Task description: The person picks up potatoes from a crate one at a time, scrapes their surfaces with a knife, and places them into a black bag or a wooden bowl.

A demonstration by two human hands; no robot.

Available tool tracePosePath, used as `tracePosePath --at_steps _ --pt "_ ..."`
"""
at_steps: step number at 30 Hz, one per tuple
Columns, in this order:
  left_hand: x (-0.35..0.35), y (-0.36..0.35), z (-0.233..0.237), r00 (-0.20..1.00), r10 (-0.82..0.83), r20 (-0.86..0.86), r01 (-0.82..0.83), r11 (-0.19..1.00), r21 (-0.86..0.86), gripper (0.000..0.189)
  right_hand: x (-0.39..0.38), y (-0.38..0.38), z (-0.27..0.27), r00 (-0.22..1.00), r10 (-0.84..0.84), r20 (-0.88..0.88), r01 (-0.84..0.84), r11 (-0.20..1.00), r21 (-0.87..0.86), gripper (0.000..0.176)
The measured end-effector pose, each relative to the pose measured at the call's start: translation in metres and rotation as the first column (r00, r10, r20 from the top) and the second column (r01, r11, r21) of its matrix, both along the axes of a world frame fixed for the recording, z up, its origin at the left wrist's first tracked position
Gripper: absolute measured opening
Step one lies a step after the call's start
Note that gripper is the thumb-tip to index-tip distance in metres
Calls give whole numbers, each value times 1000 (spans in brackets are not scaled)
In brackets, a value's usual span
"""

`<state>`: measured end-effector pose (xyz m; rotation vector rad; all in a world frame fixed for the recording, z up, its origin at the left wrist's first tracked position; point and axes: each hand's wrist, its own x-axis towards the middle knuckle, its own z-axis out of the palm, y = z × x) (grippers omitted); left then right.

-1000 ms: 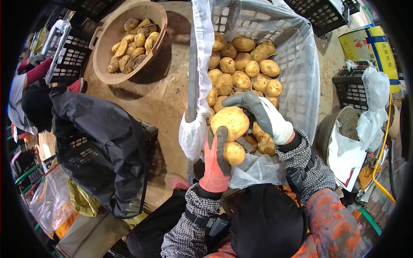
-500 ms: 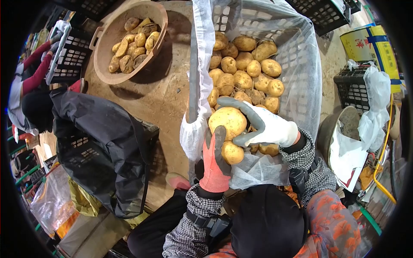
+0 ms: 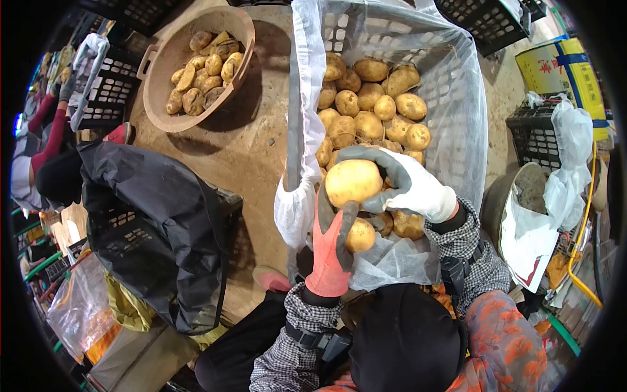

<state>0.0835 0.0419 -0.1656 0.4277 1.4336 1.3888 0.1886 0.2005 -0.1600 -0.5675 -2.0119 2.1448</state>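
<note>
The right hand (image 3: 408,186), in a white and grey glove, curls over the top and side of the big potato (image 3: 353,183). The left hand (image 3: 332,255), in an orange glove, pushes its fingers up under it. A small potato (image 3: 361,235) sits just beside those fingers. The big potato is held over the near end of the full crate (image 3: 457,98). It looks heavy, hard and dusty, so grip its fat middle. Its long way runs side to side.
</note>
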Motion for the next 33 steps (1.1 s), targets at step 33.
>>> tracePosePath --at_steps 33 --pt "-17 -24 44 729 203 654 -427 881 202 57 -27 -43 -6 983 -129 -128 53 877 -478 57"
